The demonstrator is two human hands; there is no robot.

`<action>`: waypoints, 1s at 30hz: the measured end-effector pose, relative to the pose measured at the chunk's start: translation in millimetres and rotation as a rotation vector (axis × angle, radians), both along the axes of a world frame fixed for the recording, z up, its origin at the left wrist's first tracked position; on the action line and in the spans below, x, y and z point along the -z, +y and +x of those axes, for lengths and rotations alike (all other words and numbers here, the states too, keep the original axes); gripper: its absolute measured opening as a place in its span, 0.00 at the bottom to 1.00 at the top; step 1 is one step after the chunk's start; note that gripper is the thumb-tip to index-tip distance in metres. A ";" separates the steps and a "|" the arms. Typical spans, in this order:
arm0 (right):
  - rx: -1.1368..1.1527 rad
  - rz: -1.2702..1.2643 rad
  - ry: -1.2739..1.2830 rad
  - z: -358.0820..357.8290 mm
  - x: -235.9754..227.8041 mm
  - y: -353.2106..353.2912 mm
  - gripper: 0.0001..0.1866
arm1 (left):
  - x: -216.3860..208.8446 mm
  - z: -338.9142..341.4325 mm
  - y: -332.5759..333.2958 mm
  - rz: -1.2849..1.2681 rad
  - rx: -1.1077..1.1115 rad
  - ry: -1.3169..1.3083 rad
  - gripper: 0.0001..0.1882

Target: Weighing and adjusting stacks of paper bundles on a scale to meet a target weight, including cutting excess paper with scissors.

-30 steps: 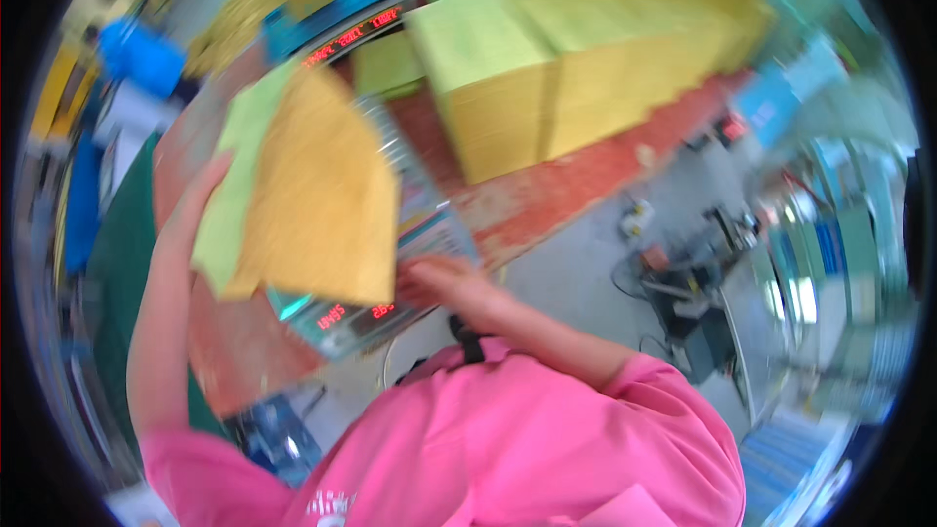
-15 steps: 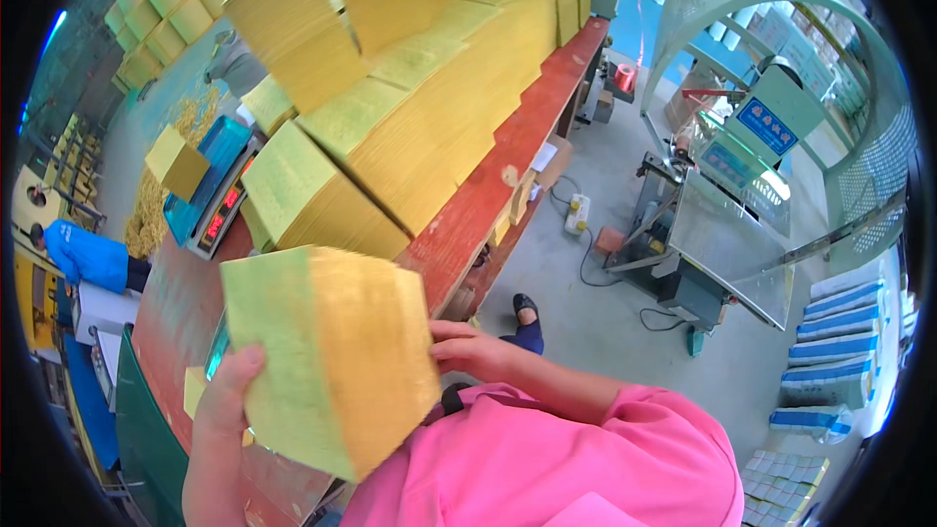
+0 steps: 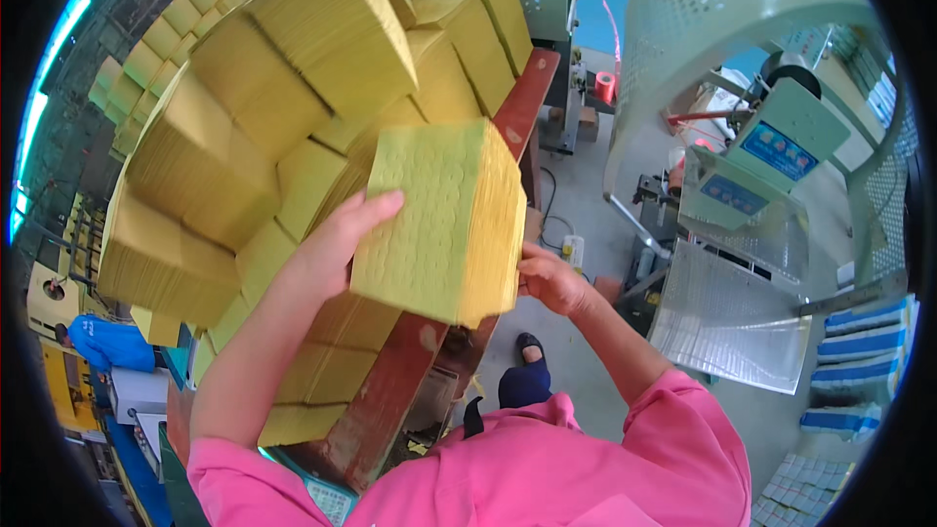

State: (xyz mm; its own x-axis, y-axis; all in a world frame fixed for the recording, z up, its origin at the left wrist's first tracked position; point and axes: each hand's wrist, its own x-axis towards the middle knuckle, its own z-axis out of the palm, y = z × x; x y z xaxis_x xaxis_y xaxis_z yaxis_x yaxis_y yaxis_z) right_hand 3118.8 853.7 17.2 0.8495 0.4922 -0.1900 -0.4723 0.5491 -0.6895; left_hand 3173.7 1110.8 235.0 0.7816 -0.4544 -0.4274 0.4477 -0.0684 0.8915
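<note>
A thick block of yellow paper sheets (image 3: 427, 224) is held up in front of me, its dimpled top sheet turned towards me and its layered edge on the right. My left hand (image 3: 340, 234) grips the block's left side, thumb lying across the top sheet and the other fingers hidden. On the opposite side, my right hand (image 3: 549, 278) curls its fingers against the layered edge near the lower corner. Many similar paper stacks (image 3: 259, 78) rise in tiers just beyond and to the left of it.
The stacks stand on a red table (image 3: 386, 410). To the right is a machine with a perforated round guard (image 3: 752, 0) and a sloping metal tray (image 3: 732, 317). Blue-and-white packages (image 3: 854, 361) lie at far right. A person in blue (image 3: 112, 342) is at far left.
The paper block has moved up and to the right, away from my body, with both hands still on it. My view has shifted, and the scale with red digits no longer shows.
</note>
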 end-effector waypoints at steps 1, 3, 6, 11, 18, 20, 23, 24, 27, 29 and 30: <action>0.008 -0.017 -0.003 23.9 0.1 -10.8 0.26 | 1.3 24.5 -16.5 0.001 -0.005 -0.010 0.29; 0.017 -0.030 0.006 67.2 7.9 -31.6 0.25 | 9.3 68.4 -45.8 0.007 -0.008 -0.009 0.29; 0.007 -0.018 -0.005 117.5 21.0 -51.8 0.22 | 19.7 112.8 -78.8 0.057 -0.038 -0.074 0.29; 0.004 0.039 0.061 145.4 21.4 -65.0 0.20 | 30.8 158.2 -101.1 0.103 -0.068 -0.134 0.30; 0.159 0.066 0.115 122.4 22.5 -61.7 0.23 | 47.4 145.9 -107.3 0.513 -0.190 -0.572 0.40; 0.173 0.060 0.067 116.7 30.8 -61.9 0.29 | 31.5 123.3 -111.5 0.712 -0.149 -0.855 0.41; 0.132 0.052 0.151 109.8 16.4 -63.2 0.31 | 13.0 96.3 -116.6 0.959 0.049 -1.414 0.43; 0.143 0.012 0.159 107.3 14.1 -61.7 0.32 | 10.7 90.7 -118.6 1.002 0.210 -1.690 0.44; 0.100 -0.132 0.186 103.1 16.0 -58.4 0.29 | 8.6 72.7 -136.9 0.910 0.419 -1.486 0.41; 0.122 -0.111 0.196 101.5 15.2 -47.7 0.28 | 30.8 82.1 -128.4 0.960 0.382 -1.577 0.41; 0.164 -0.090 0.220 102.5 15.8 -42.9 0.27 | 37.4 89.4 -127.0 0.989 0.363 -1.667 0.41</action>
State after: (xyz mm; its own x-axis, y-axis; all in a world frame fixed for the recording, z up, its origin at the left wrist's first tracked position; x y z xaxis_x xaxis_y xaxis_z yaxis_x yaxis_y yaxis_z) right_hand 3221.3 810.8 1.3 0.8499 0.3244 -0.4152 -0.5259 0.5717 -0.6298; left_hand 3263.1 983.8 197.7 0.5463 -0.7626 0.3465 -0.7978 -0.5998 -0.0622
